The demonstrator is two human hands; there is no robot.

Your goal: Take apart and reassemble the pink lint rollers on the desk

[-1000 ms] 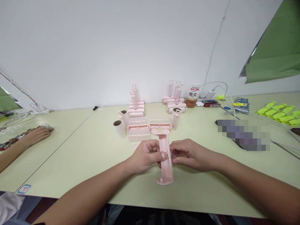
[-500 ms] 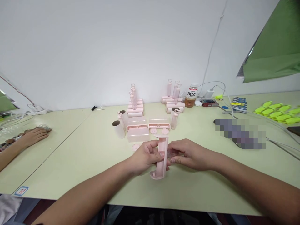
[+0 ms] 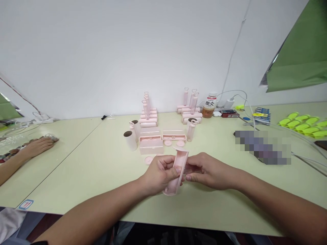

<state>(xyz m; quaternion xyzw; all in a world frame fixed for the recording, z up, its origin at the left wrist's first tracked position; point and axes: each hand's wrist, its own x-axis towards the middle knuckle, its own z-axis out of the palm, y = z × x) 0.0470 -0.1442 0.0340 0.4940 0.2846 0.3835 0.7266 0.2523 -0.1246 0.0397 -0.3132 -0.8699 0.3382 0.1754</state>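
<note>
My left hand [image 3: 160,173] is closed around a pink plastic trough-shaped piece [image 3: 181,160] with rounded end plates, its hollow side facing me and its top leaning right. Just to the right, my right hand [image 3: 208,170] has its fingers curled around a clear plastic part [image 3: 193,169], close against the back of the pink piece. Fingers and the pink piece hide most of that clear part. Beyond my hands lie pink boxes with clear covers [image 3: 151,148] and small pink discs [image 3: 180,144].
Cardboard-cored white rolls [image 3: 130,141] and a clear tube with a heart-shaped loop [image 3: 190,131] stand past my hands. Several pink assemblies [image 3: 192,118] line the wall beside a drink bottle [image 3: 209,105]. Yellow-green pieces [image 3: 304,124] lie right; another person's hand [image 3: 38,147] rests left.
The pink trough-shaped piece has tilted, its top end swinging to the right. Both hands keep their holds in nearly the same place.
</note>
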